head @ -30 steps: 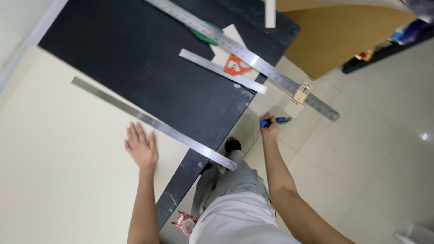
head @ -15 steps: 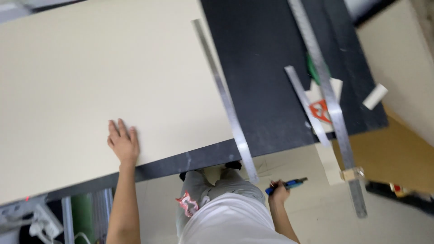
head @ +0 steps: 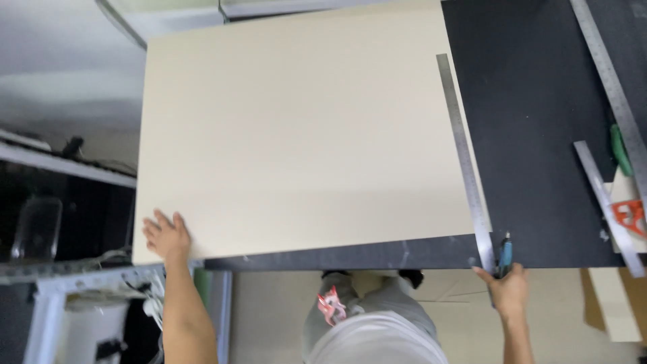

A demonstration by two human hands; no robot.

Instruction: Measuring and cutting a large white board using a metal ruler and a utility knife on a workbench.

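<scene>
The person is now standing square to the black worktop (head: 539, 135), where half a second ago the view was slanted; the left hand (head: 165, 236) has slid out to the near left corner of the large cream rectangular board (head: 303, 135) and is lying flat and open on it, fingers spread, gripping nothing. The right hand (head: 507, 288) has come up from beside the hip to the worktop's front edge and is closing around a blue-green marker pen (head: 504, 256), while its fingertips are touching the near end of the long steel ruler (head: 465, 162). That suggests the person is steadying board and ruler together.

The board is lying flat, covering the left part of the worktop and overhanging it on the left, its surface plain and unmarked as far as I can tell. The ruler is lying along the board's right edge, slightly slanted, its near end reaching past the board. Well to the right, a second long steel rule (head: 610, 74), a shorter steel rule (head: 603, 202) and an orange set square (head: 630, 216) are resting on the black surface
</scene>
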